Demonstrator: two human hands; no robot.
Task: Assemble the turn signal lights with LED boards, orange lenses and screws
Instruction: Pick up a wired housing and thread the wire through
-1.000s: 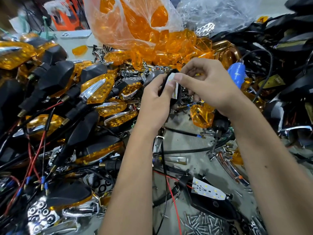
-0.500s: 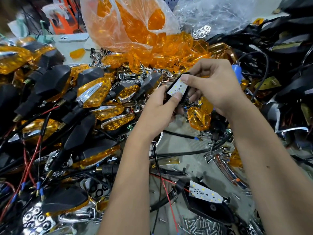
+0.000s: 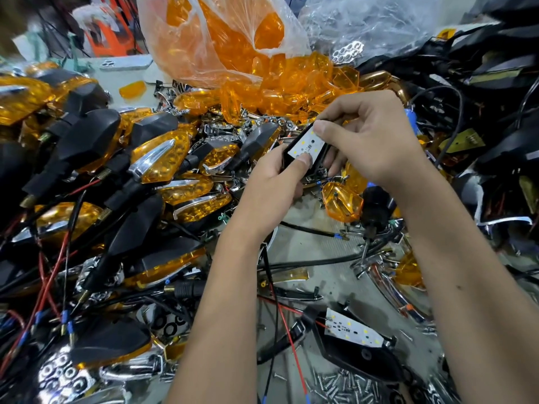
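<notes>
Across the left of the tabletop (image 3: 303,246) lies a heap of finished turn signal lights (image 3: 157,161), black housings with orange lenses, tangled with red and black wires (image 3: 51,275). Chrome reflectors (image 3: 61,377) glint at the lower left corner.

At the back, near the middle, a clear plastic bag (image 3: 221,42) spills loose orange lenses (image 3: 291,83) toward you.

Just right of the middle, raised above the clutter, both your hands hold one black housing (image 3: 287,157) with a white LED board (image 3: 306,144) seated in its open face. Your left hand (image 3: 271,182) grips the housing from below, its fingers curled round it and its thumb (image 3: 303,163) pressing the near end of the board. Your right hand (image 3: 370,141) comes in from above, its fingers bent; its forefinger (image 3: 323,128) presses the far end of the board, and the other fingers wrap behind the housing.

Below your right hand, a single orange lens (image 3: 342,202) rests on the tabletop beside a black electric screwdriver (image 3: 376,208).

Near the bottom, between your forearms, a second open housing (image 3: 361,363) lies flat with its own LED board (image 3: 354,332) face up, red and black leads running from it. Touching its near edge is a pile of small silver screws (image 3: 335,386).

Along the right edge, more black housings (image 3: 507,158) are stacked with dark cables.
</notes>
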